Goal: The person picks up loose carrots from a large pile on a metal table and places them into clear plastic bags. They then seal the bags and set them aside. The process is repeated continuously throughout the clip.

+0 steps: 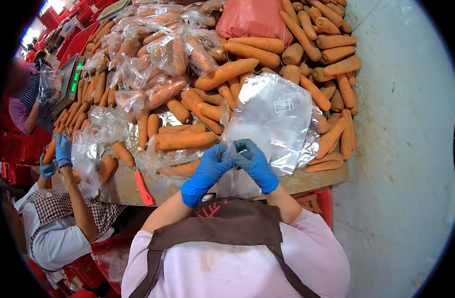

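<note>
In blue gloves, my left hand and my right hand meet at the table's near edge. Both pinch the gathered top of a clear plastic bag, whose lower part hangs towards my apron. No carrot shows in that bag. Just beyond my right hand, a stack of flat clear bags with a printed label lies on the carrots. Left of my left hand, a large carrot rests on crumpled clear plastic. A red-handled knife lies near the table edge, its blade partly hidden.
Loose carrots are heaped right and behind, beside a red sack. Bagged carrots pile up at the back. Leftward, a co-worker's gloved hands hold a carrot. Another person stands by a scale. A red crate sits below right.
</note>
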A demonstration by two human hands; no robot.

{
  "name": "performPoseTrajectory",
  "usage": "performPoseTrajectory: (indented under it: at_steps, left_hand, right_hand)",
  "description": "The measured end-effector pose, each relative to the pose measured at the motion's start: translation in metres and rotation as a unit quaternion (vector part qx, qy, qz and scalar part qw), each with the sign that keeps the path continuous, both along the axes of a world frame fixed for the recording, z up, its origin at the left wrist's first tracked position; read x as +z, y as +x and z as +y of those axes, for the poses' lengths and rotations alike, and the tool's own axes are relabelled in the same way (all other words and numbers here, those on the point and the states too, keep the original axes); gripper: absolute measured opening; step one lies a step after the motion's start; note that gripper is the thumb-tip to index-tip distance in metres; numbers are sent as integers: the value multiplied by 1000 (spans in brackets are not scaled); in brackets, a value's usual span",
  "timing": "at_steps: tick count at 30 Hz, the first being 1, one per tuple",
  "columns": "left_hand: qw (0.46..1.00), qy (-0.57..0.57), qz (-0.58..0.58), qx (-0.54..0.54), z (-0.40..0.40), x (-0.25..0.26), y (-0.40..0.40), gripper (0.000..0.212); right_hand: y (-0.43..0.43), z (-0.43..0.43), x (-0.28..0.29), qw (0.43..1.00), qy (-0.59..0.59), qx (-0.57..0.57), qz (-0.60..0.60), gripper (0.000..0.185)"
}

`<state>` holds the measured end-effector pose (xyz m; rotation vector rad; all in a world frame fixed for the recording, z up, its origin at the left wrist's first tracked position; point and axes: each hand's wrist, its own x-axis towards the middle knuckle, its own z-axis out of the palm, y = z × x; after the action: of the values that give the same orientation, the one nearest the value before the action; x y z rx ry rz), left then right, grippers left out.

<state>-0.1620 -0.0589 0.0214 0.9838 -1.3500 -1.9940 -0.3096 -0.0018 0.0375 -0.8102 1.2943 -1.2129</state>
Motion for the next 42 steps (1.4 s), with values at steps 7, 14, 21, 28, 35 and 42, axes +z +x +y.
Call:
performPoseTrajectory:
  at_steps: [7, 14, 21, 28, 35, 42]
  left_hand:
    - [990, 128, 54, 22, -6, -6, 11, 17]
    - [973, 169, 66, 145, -14, -26, 33, 11]
    - [977, 124, 82, 155, -17, -30, 59, 18]
    - [900, 227, 293, 228, -21, 69, 132, 44]
    - [896, 196, 292, 270, 7, 65, 174, 48]
    - [889, 175, 289, 308, 14, 33, 190, 48]
  right_hand:
    - [-3, -3, -20, 980, -4, -102, -173, 11]
    - [-107, 5, -25, 930, -160, -323, -70, 10]
    - [-104, -1, 3, 883, -254, -221, 327, 22]
    - [-80, -27, -96, 894, -188, -81, 398, 38]
    - [4, -11, -60, 991, 47, 107, -68, 28]
    - [49, -43, 10, 937, 70, 187, -287, 26]
